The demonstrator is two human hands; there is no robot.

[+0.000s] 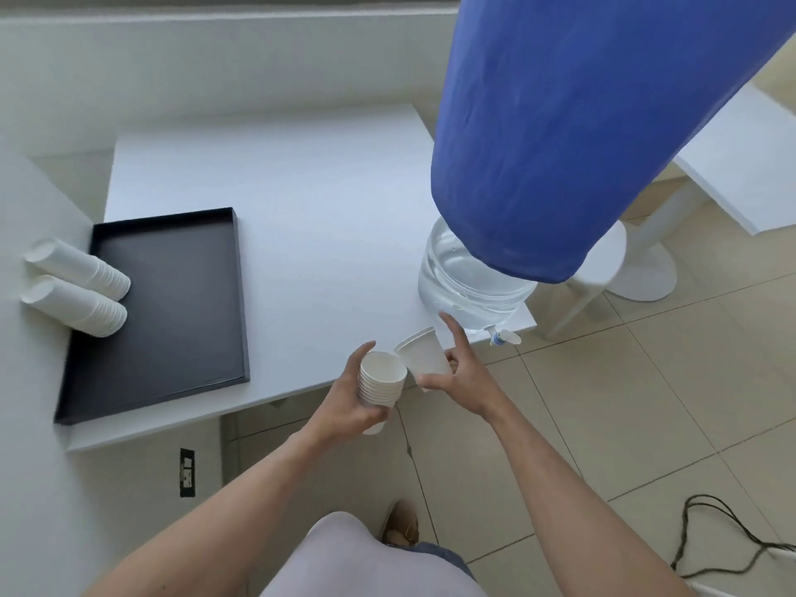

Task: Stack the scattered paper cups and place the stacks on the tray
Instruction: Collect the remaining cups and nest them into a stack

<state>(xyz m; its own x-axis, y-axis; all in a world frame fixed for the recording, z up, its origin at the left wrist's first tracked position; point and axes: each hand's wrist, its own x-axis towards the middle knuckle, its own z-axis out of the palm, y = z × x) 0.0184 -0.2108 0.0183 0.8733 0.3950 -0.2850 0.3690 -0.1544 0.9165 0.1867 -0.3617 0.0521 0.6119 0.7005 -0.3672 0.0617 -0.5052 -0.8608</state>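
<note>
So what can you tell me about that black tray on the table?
The black tray is a flat rectangle with a low raised rim, matte and dark, lying level on the white table toward its left side. Two stacks of white paper cups lie on their sides across its left edge. Neither hand touches it.

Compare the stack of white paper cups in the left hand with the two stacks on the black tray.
The stack of white paper cups in the left hand stands roughly upright, mouth up, off the table; the two stacks on the black tray rest at the flat rectangular black tray's left edge, leaning left. The held stack looks shorter. All are plain white nested cups.
</note>
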